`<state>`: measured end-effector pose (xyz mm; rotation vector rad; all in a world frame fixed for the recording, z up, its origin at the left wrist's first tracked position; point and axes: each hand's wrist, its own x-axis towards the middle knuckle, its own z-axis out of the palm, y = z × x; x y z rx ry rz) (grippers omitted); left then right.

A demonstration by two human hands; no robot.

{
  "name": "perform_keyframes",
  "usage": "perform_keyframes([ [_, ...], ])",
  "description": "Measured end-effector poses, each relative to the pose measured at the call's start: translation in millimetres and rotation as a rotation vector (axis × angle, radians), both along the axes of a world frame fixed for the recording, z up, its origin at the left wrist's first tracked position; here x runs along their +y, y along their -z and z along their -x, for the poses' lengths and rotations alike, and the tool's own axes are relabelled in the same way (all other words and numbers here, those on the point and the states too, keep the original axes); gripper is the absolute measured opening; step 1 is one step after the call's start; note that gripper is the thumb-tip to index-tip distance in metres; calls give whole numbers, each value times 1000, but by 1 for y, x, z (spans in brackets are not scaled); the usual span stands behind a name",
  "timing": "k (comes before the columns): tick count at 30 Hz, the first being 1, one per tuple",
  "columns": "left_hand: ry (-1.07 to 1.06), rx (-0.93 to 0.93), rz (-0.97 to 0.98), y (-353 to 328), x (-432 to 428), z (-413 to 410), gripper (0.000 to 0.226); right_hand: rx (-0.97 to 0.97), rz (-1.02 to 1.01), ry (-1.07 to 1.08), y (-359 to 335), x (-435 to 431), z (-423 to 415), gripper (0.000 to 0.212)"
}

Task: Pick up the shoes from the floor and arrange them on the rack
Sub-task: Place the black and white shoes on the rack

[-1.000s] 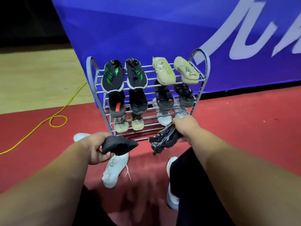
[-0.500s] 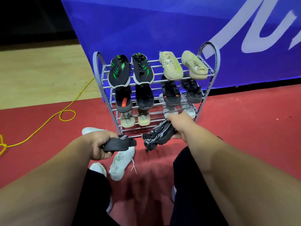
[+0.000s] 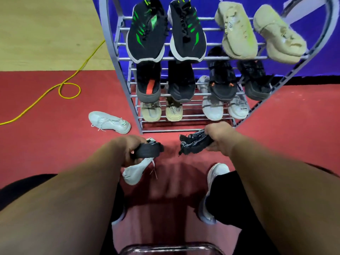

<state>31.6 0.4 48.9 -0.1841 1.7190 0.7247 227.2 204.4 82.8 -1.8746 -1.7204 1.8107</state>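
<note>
most of the job looked done. the rack (image 3: 117, 52) already carried three full rows: a black pair with green stripes (image 3: 147, 34) and a cream pair (image 3: 236, 32) on top, two black pairs below them, and a beige pair and a pale pair on the third row. the lowest bars (image 3: 184, 130), just ahead of the hands, had no shoe on them that i could see, so i judged the next pair belonged there.

the left hand (image 3: 127, 150) had its fingers curled round a dark shoe (image 3: 147, 150), held low above the carpet in front of the rack. the right hand (image 3: 219, 137) gripped the other dark shoe (image 3: 195, 143) the same way, near the rack's bottom edge but not on it. left on the floor, a white shoe (image 3: 110, 122) lay beside the rack's left leg and a second white shoe (image 3: 135, 173) showed partly under the left hand.

the rack was thin grey metal tubing with arched ends, so soles rested on spaced bars only. the held shoes looked soft and knitted, the right one speckled grey with loose laces hanging. the white shoes on the floor looked smoother and stiffer. the carpet (image 3: 46, 144) was red and short-napped, and a yellow cable (image 3: 70, 87) looped across it.
</note>
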Motion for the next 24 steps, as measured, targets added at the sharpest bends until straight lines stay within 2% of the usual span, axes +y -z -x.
perform_keyframes([
  [4, -50, -21, -71, 22, 22, 2, 21, 35, 80, 75, 31, -3, 15, 7],
  [7, -165, -97, -53, 43, 27, 4, 10, -7, 169, 217, 62, -7, 25, 17],
  [8, -189, -127, -53, 51, 27, 6, 14, -6, 209, 271, 72, -9, 28, 17],
  [10, -261, -176, -62, 65, 28, 9, 23, 49, 304, 396, 93, -13, 29, 18],
  [17, -457, -277, -167, 98, 33, 17, 22, 349, 577, 772, 150, -24, 24, 33],
  [20, -531, -285, -240, 112, 35, 18, 23, 413, 638, 825, 165, -25, 33, 40],
  [24, -534, -268, -278, 131, 30, 22, 34, 401, 659, 835, 188, -20, 49, 49],
])
